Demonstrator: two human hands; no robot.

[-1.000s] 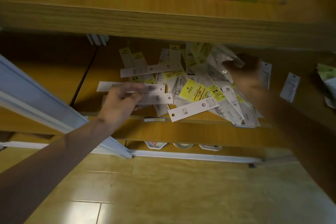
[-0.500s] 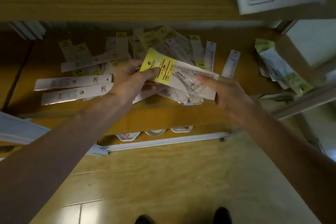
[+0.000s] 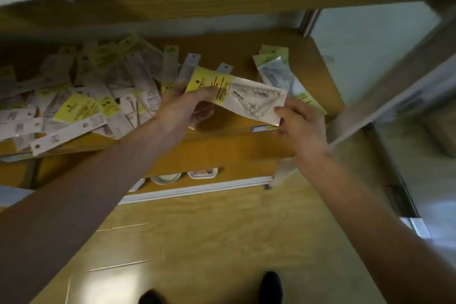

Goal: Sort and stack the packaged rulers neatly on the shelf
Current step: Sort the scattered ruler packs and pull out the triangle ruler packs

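Since half a second ago, both hands have carried the yellow-headed set-square packet rightward, off the heap and over the bare stretch of shelf at centre frame.

Nearest the camera, at the bottom edge, two dark shoes stand on the wooden floor. Above them the forearms converge on the packet. The left hand pinches its yellow header, thumb on top and fingers curled beneath; the right hand grips the lower right corner of the clear end. The packet hangs just above the shelf's front edge, long axis running left to right and tilted a little downward to the right, held about equally by both hands.

Beyond and to the left lies the jumbled heap of packaged rulers, overlapping at all angles. At upper right of centre a smaller group of green-headed packets rests near the shelf's end. The bare board under and behind the packet looks the likely spot to start a stack; setting it down would be a short drop forward.
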